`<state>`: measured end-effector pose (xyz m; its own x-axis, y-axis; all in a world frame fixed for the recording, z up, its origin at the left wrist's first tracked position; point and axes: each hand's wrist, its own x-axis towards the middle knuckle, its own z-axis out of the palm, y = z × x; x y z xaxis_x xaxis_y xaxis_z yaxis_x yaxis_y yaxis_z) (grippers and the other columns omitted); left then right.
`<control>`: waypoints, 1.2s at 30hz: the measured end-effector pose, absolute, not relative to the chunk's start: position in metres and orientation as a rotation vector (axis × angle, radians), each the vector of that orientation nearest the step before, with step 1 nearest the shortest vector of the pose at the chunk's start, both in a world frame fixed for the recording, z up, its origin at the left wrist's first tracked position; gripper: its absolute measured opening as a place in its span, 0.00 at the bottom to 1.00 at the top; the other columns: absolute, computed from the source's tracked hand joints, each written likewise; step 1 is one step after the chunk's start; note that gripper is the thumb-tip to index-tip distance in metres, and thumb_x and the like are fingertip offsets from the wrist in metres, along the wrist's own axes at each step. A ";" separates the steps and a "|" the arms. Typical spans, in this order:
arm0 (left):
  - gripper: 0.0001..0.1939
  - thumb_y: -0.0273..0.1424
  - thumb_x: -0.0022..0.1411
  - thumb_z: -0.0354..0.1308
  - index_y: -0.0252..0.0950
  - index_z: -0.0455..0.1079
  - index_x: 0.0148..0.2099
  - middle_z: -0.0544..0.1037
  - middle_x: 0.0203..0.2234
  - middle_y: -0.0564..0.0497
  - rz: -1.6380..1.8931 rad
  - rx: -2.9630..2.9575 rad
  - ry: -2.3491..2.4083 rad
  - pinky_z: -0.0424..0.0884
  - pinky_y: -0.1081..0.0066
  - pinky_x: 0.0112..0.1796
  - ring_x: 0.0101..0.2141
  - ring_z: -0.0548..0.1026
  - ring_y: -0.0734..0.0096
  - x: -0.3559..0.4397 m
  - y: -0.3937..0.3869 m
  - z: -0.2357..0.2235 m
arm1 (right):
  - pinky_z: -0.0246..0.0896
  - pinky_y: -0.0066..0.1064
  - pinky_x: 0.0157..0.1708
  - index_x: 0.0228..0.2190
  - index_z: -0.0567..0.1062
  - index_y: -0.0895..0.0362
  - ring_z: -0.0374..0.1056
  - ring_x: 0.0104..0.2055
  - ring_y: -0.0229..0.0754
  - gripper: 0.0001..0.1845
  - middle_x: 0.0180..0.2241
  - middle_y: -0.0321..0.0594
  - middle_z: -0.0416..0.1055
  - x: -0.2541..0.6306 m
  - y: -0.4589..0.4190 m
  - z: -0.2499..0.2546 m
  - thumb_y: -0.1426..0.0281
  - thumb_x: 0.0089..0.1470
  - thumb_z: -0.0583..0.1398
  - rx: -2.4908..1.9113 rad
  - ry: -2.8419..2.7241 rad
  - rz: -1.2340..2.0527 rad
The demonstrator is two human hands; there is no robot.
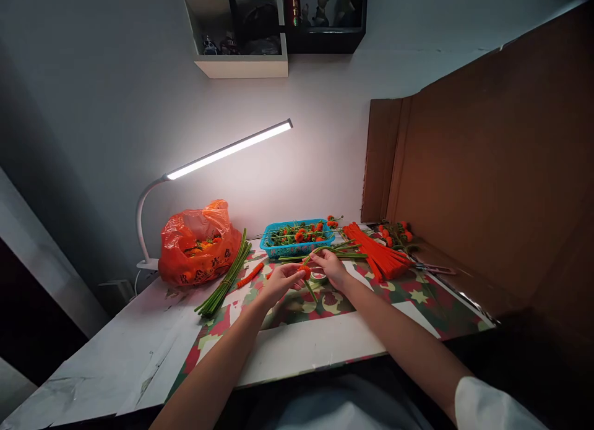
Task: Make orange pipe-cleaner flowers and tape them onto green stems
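Note:
Over the middle of the table my left hand (pixel 284 280) pinches a small orange fuzzy flower (pixel 305 271), with a green stem hanging below it. Close beside it, my right hand (pixel 328 266) has its fingers closed on a thin green stem (pixel 312 252) that looks like a pipe cleaner. A roll of green tape (pixel 318 278) seems to lie behind the hands, partly hidden. Left of them rest a short orange fuzzy piece (pixel 250 275) and a tied bundle of green stems (pixel 225 281). On the right lies a fan of orange pipe cleaners (pixel 378 257).
Behind the hands stands a blue basket (pixel 278 252) of orange flowers. An orange plastic bag (pixel 199 247) sits at left, under a lit lamp (pixel 227 151). More flowers (pixel 394 233) and scissors (pixel 439 269) lie at right, beside a tall cardboard wall (pixel 473 170).

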<state>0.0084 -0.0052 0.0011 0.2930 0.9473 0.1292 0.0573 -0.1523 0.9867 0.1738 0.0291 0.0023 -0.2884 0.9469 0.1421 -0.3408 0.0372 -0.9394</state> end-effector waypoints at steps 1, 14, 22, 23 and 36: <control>0.21 0.42 0.47 0.66 0.34 0.74 0.40 0.78 0.30 0.49 1.074 1.476 0.965 0.69 0.75 0.28 0.25 0.74 0.74 0.008 -0.006 0.002 | 0.64 0.29 0.32 0.27 0.69 0.57 0.72 0.33 0.39 0.22 0.29 0.38 0.75 0.175 0.029 0.003 0.56 0.36 0.68 -0.712 -1.191 1.511; 0.21 0.43 0.44 0.68 0.30 0.72 0.33 0.77 0.23 0.48 1.282 1.190 0.986 0.72 0.74 0.28 0.22 0.74 0.75 0.006 -0.002 0.005 | 0.61 0.30 0.31 0.26 0.76 0.58 0.68 0.28 0.38 0.20 0.25 0.36 0.74 0.176 0.025 0.002 0.59 0.30 0.71 -0.729 -1.390 1.422; 0.14 0.29 0.49 0.66 0.32 0.71 0.39 0.80 0.30 0.47 1.309 0.978 0.906 0.74 0.74 0.32 0.26 0.77 0.74 0.003 0.002 0.005 | 0.59 0.28 0.27 0.22 0.72 0.58 0.65 0.22 0.35 0.21 0.20 0.35 0.72 0.172 0.023 0.003 0.55 0.31 0.69 -0.740 -1.548 1.442; 0.14 0.28 0.50 0.66 0.33 0.71 0.40 0.80 0.31 0.47 1.320 0.967 0.889 0.74 0.74 0.32 0.27 0.77 0.73 0.002 0.002 0.005 | 0.59 0.29 0.27 0.21 0.72 0.58 0.65 0.22 0.35 0.21 0.19 0.35 0.71 0.171 0.022 0.003 0.54 0.33 0.68 -0.720 -1.600 1.437; 0.16 0.36 0.45 0.69 0.33 0.72 0.34 0.79 0.29 0.48 1.413 0.961 0.870 0.74 0.70 0.35 0.31 0.77 0.69 -0.001 0.007 0.003 | 0.45 0.26 0.19 0.18 0.72 0.57 0.51 0.16 0.32 0.19 0.12 0.30 0.58 0.166 0.021 -0.003 0.54 0.43 0.61 -0.679 -1.796 1.294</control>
<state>-0.0014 0.0069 0.0027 -0.0028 0.9977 0.0681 -0.3884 -0.0639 0.9193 0.1659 0.0212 -0.0032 -0.5336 0.7924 0.2954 -0.0295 0.3317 -0.9429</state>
